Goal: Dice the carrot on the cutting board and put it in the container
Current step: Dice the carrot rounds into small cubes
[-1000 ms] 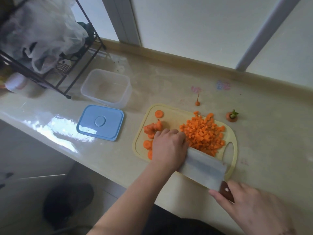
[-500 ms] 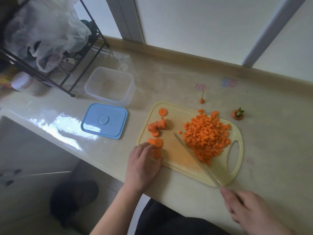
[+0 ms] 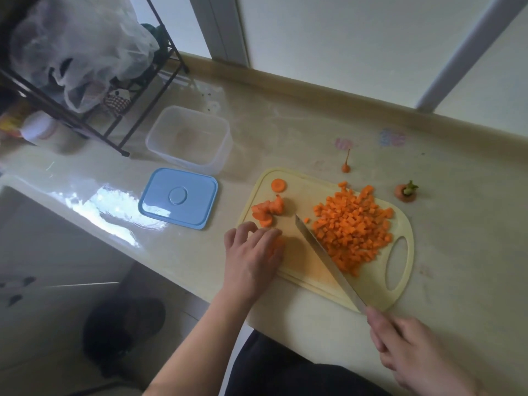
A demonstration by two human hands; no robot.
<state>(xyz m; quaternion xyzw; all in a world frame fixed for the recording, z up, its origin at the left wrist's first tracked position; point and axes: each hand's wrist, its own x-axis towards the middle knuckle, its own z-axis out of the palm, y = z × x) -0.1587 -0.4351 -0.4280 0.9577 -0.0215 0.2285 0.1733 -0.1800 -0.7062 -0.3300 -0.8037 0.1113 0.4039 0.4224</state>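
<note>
Sliding back onto slices (image 3: pixel 264 214): left hand (image 3: pixel 253 257), pinching. Gripping knife (image 3: pixel 328 262): right hand (image 3: pixel 414 355). Awaiting transfer: diced pile (image 3: pixel 353 228); container (image 3: pixel 190 138) holding nothing.

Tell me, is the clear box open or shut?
Open. The box has no lid on; its blue lid lies flat on the counter beside it. No carrot shows inside.

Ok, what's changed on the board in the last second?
The left hand left the knife blade and moved to the carrot slices at the board's left edge. The blade turned from flat to edge-on. The right hand still grips the handle; the dice stayed put.
</note>
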